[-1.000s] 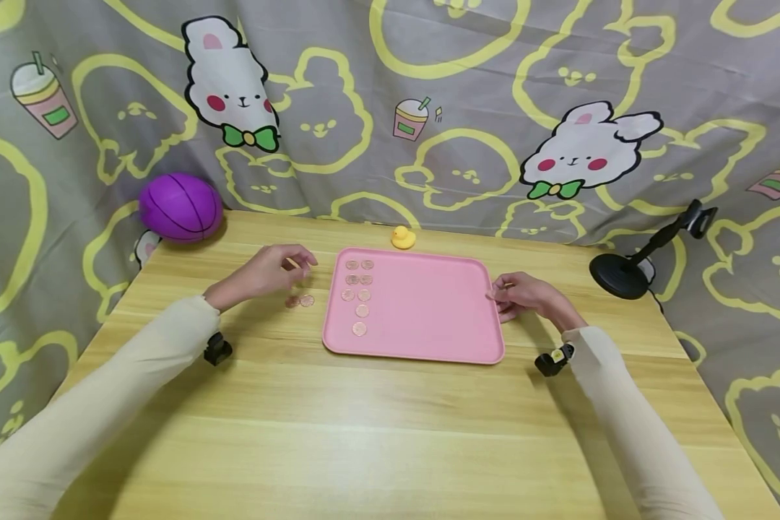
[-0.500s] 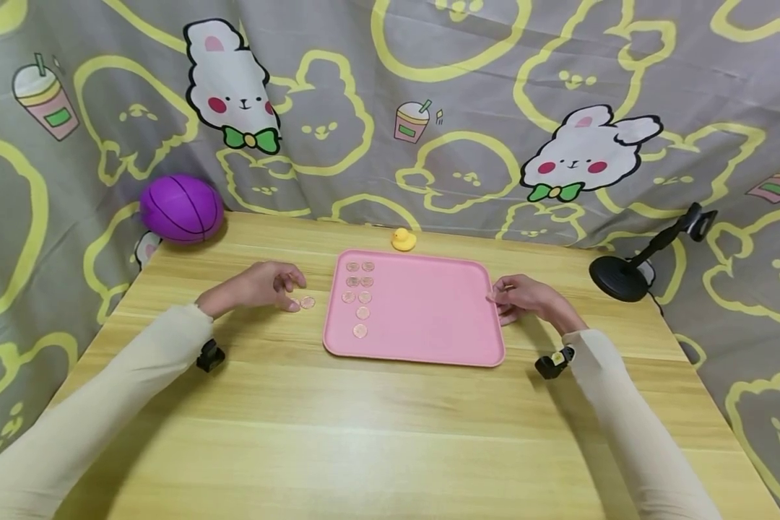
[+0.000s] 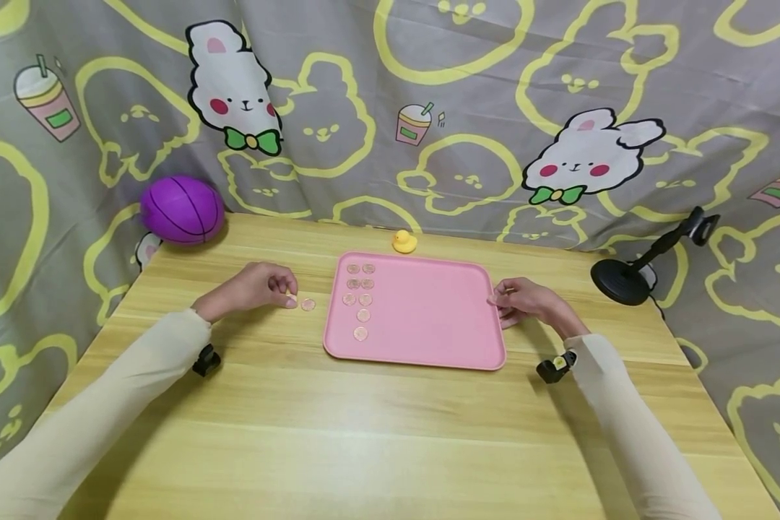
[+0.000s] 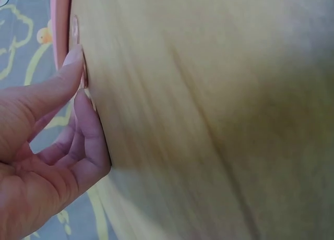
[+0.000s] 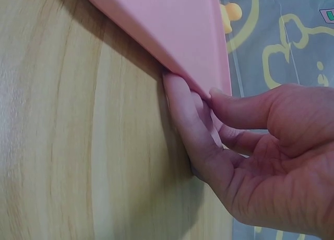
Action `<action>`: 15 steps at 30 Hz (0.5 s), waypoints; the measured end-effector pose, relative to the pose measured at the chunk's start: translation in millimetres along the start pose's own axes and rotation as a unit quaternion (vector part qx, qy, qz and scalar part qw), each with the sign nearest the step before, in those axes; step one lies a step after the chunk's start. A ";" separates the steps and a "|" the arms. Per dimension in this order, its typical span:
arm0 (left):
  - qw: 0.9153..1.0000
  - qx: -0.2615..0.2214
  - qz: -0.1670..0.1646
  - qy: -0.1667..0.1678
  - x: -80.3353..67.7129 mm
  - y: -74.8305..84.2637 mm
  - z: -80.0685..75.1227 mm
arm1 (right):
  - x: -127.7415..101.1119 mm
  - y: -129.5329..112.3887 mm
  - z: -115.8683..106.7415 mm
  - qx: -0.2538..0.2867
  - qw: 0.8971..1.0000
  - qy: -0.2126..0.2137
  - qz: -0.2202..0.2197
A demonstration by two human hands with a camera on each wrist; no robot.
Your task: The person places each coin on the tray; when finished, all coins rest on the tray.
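The left hand (image 3: 255, 287), left of centre, curls its fingers down and pinches a coin (image 3: 291, 302) on the table (image 3: 377, 433) (a second coin (image 3: 308, 305) lies just beside). The right hand (image 3: 526, 302) pinches the right rim of the pink tray (image 3: 429, 318), thumb on top, fingers beneath.

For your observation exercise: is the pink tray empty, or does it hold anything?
Not empty. The pink tray holds seven coins along its left side; the rest of it is bare.
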State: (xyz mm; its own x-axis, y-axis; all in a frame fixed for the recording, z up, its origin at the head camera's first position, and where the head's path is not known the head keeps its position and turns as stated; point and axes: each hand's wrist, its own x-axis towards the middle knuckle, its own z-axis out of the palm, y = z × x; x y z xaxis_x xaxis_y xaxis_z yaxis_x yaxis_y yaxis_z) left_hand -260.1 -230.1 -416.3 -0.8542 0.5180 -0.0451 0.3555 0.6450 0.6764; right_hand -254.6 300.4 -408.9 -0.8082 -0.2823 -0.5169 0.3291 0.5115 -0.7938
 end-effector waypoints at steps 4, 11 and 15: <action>1.000 0.008 0.002 0.003 -0.3 3.2 1.3 | -1.1 0.6 0.5 0.001 1.000 0.000 0.000; 1.000 0.006 0.014 0.010 -3.2 7.6 3.2 | -3.8 -0.6 0.7 -0.004 1.000 0.001 0.001; 1.000 -0.026 -0.006 0.007 -6.9 10.8 2.6 | -2.1 -2.0 1.7 -0.007 1.000 0.000 0.001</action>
State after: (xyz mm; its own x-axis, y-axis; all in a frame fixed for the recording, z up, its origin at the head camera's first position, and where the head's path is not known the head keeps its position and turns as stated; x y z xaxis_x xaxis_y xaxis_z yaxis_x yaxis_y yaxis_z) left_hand -249.4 -225.2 -410.7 -0.8637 0.5022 -0.0422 0.3259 0.6204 0.7134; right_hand -252.8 298.6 -406.8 -0.8082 -0.2811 -0.5175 0.3226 0.5238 -0.7884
